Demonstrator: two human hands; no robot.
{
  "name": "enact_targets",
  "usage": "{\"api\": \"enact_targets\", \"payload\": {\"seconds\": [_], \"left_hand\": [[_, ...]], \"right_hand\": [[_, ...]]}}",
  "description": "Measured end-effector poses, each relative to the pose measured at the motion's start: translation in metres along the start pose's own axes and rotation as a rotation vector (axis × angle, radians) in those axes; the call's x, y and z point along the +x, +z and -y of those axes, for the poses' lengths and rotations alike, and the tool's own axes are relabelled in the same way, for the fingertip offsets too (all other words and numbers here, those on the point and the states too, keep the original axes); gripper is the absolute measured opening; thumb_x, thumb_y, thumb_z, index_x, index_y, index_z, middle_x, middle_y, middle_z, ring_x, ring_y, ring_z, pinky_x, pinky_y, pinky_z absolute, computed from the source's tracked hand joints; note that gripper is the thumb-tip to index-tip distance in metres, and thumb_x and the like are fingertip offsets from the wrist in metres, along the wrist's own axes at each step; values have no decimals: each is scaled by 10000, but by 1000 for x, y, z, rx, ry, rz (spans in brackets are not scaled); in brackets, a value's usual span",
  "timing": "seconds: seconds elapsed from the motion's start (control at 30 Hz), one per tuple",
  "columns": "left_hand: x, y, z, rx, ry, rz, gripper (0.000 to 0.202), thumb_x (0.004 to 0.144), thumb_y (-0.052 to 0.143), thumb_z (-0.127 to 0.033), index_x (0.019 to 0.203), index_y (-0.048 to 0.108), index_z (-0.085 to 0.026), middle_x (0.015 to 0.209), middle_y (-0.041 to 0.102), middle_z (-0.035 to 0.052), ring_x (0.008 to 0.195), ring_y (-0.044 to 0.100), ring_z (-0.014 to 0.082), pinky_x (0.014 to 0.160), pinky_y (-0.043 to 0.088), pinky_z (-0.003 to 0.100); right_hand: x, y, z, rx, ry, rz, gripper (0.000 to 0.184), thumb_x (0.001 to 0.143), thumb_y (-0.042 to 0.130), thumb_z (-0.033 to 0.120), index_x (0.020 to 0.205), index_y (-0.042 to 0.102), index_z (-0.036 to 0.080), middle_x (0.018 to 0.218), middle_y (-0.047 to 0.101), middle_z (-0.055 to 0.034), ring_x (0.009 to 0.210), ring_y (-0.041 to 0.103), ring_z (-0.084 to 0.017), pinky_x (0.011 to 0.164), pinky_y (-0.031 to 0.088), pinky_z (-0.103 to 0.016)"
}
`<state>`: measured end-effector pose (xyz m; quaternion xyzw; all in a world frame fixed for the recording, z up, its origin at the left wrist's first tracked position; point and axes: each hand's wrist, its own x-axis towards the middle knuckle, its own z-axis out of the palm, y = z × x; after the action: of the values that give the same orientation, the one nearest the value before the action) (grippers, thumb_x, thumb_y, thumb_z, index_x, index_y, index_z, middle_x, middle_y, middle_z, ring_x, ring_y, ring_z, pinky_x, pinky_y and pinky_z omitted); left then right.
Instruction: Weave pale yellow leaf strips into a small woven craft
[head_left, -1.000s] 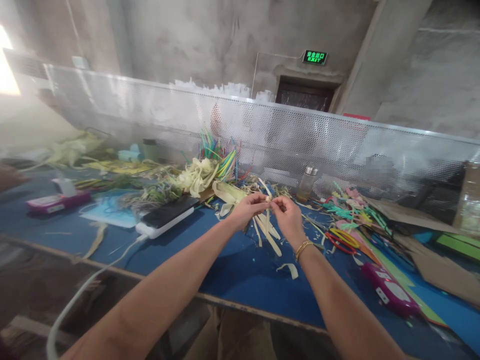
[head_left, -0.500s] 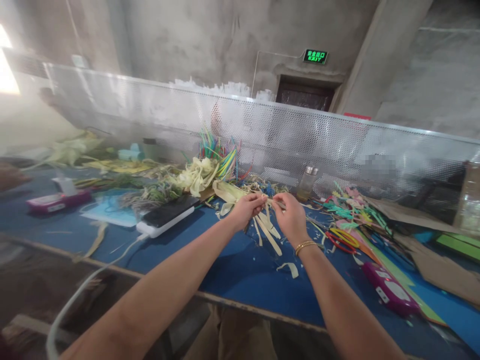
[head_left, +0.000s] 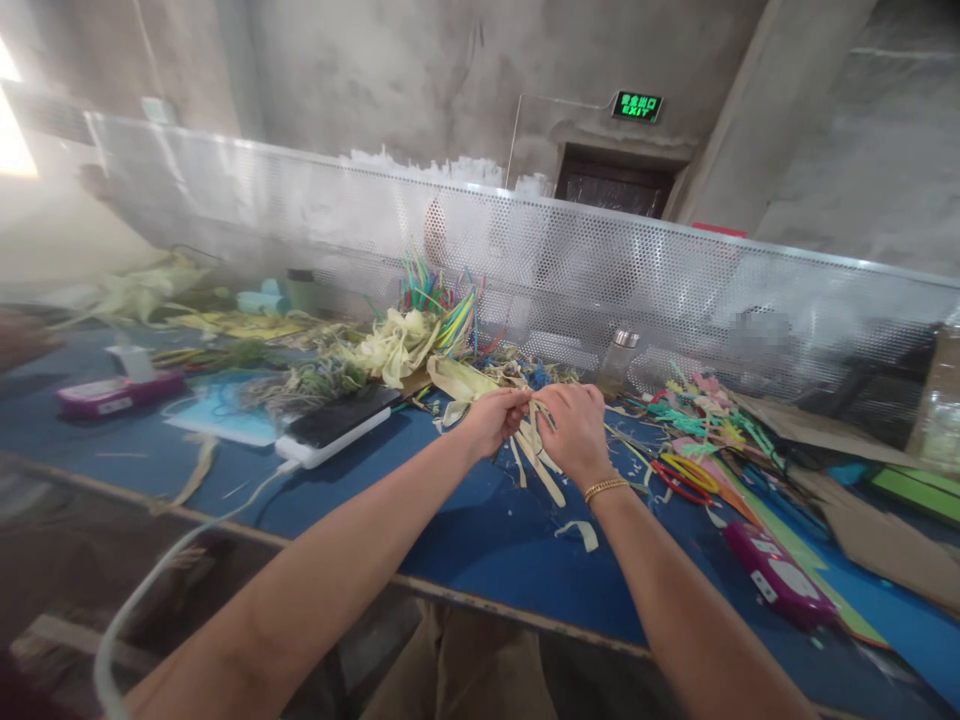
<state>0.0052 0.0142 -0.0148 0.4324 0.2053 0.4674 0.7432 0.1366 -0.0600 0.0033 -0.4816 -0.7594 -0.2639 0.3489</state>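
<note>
My left hand point(head_left: 496, 422) pinches one end of a pale husk strip point(head_left: 534, 420) over the blue tabletop point(head_left: 480, 540). Close on its right, my right hand point(head_left: 576, 425) is closed on the same strip, its back turned toward me. The fingertips nearly meet and hide much of what they grip. Several loose pale strips point(head_left: 549, 486) hang or lie just below the hands, and a curled scrap point(head_left: 583, 535) rests nearer the front edge. A broad pale husk point(head_left: 459, 380) lies behind my left hand, beside a heap of crumpled husks point(head_left: 397, 345).
Left of my arms, a dark phone point(head_left: 337, 420) sits on a white block with a cable. Red and yellow scissors handles point(head_left: 686, 478) and a purple device point(head_left: 780, 575) lie at right. A bottle point(head_left: 621, 357) stands behind. Another person's hand point(head_left: 26, 342) shows far left.
My right hand has rolled over toward the left, its back now facing up and covering more of the strip. My left hand stays nearly in place, still pinching.
</note>
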Motion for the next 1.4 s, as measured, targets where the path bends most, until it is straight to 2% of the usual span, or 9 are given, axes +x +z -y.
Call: {"api": "enact_targets", "payload": {"seconds": [0.17,0.3,0.47,0.63,0.83,1.07,1.2,1.3,1.4], "left_hand": [[-2,4,-2,-13,-6,53,239,593,761,-252,677,576,-125,541,452,-44,433,373,17,398,269,150],[-3,5,-3,50,97,29,305,562,796,-307,667,566,-137,521,407,-62,442,350,24,424,272,166],[-4,2,-1,263,237,45,319,614,756,-398,651,577,-136,539,431,-42,469,345,40,434,219,191],[-5,4,-1,301,271,34,322,605,752,-412,650,581,-143,550,458,-38,495,375,54,469,255,200],[-8,9,-3,285,236,-25,297,547,772,-357,624,589,-136,532,482,-36,484,396,57,478,276,209],[-6,4,-3,309,171,-15,297,543,774,-362,613,595,-135,499,464,-37,443,350,48,442,211,214],[-5,1,-5,402,216,25,306,558,767,-385,610,598,-135,506,459,-36,456,336,49,454,205,219],[-4,-1,-6,471,263,80,320,609,734,-428,645,606,-136,500,433,-43,461,320,53,457,191,221],[-3,-5,-11,579,264,162,338,658,692,-463,653,599,-139,488,407,-51,451,302,55,452,181,222]], "right_hand": [[0,-2,0,-12,13,-11,191,848,511,255,1003,622,258,1016,651,-43,964,513,-229,948,225,-421],[-1,-5,4,-9,47,-49,192,878,480,295,977,643,283,994,660,-35,970,515,-234,976,179,-447],[-4,-1,7,42,156,-117,195,883,467,289,858,660,270,917,668,-34,938,516,-230,958,187,-448],[-4,0,5,8,136,-151,155,868,498,288,915,646,292,885,666,-28,902,523,-235,949,196,-463],[-1,-5,5,-43,-10,-32,234,879,451,201,977,643,294,894,663,-28,881,535,-211,935,205,-440],[2,-6,-1,12,-81,86,234,867,447,172,872,657,274,852,666,-4,815,551,-164,983,174,-436],[0,4,-9,273,60,9,140,851,503,246,846,642,234,869,676,-25,846,579,-179,951,288,-407],[-3,17,-14,532,306,-119,152,814,555,337,846,618,202,881,662,-60,833,587,-195,818,414,-354],[-6,29,-20,765,503,-121,229,770,595,392,872,603,188,861,651,-55,791,586,-193,757,449,-338]]}}
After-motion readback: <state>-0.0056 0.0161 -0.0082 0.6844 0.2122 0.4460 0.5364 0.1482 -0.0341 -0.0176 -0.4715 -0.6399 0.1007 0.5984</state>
